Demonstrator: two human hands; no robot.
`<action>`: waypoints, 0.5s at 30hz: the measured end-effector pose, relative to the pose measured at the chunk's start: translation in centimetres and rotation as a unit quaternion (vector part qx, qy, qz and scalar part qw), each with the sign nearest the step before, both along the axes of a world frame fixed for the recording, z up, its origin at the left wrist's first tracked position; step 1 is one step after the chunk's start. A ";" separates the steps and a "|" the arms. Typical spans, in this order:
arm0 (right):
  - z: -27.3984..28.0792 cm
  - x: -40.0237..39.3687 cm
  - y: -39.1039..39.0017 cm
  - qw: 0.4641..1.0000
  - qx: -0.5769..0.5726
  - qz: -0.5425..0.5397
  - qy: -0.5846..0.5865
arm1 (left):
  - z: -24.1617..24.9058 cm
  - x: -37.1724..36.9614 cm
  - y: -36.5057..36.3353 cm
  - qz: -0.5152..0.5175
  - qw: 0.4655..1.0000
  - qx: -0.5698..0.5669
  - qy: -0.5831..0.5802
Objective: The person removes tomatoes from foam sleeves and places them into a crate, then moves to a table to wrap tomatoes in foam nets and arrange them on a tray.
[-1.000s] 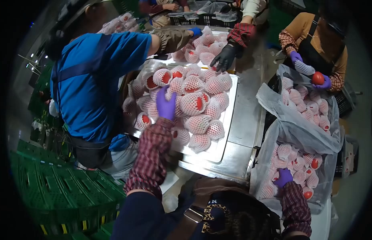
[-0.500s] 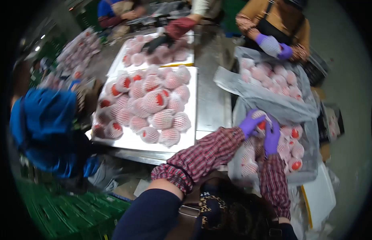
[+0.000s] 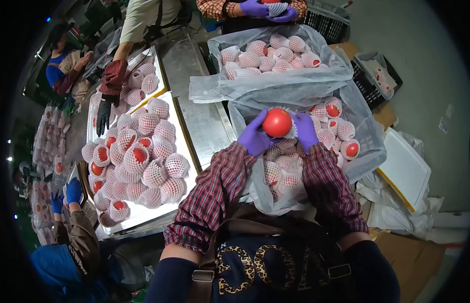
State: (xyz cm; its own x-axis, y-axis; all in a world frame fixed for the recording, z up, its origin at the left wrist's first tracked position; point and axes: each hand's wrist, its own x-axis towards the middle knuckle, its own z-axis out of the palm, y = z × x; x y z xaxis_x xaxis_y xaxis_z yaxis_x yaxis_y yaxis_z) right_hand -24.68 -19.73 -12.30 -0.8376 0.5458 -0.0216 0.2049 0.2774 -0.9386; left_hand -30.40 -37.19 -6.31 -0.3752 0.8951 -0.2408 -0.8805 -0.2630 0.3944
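A bare red tomato [image 3: 277,122] is held up over a crate lined with clear plastic [image 3: 369,151]. My left hand [image 3: 255,135], in a purple glove, has its fingers curled round the tomato's left side and underside. A white foam net sleeve [image 3: 293,132] shows at the tomato's right edge, off most of the fruit. On that side my right hand [image 3: 306,130], also in purple, is closed on the sleeve, its fingertips partly hidden. Below both hands lie several net-wrapped tomatoes [image 3: 282,174], some showing red through the sleeve openings.
Left, a white foam tray [image 3: 187,169] bears piled wrapped tomatoes on a metal table [image 3: 184,65]. A co-worker's black-gloved hand [image 3: 104,115] reaches over it. Beyond my crate stands a second lined crate [image 3: 336,65], with another person's purple-gloved hands [image 3: 268,10] above. A white lid [image 3: 404,169] leans right.
The view has turned, so the crates sit nearer its middle. The tomato between my hands, partly covered by its net before, now shows bare with the sleeve to its right.
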 end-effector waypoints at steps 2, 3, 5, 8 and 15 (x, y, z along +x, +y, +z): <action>-0.1 1.0 0.0 0.996 0.091 -0.024 0.010 | -0.3 -0.2 0.0 0.037 0.999 -0.005 -0.021; 2.2 1.3 -1.1 0.990 0.137 -0.034 0.014 | -0.7 -0.4 0.1 0.042 0.999 -0.016 -0.012; 4.3 1.4 -1.8 0.985 0.103 -0.058 0.126 | -1.5 -0.8 0.3 0.056 0.998 -0.033 0.005; 5.2 2.2 -2.8 0.973 0.031 0.075 0.216 | -2.8 -0.9 1.2 0.121 0.992 -0.027 0.004; 4.7 1.9 -4.3 0.964 0.193 0.051 0.175 | -3.3 -1.1 1.3 0.063 0.996 -0.023 -0.066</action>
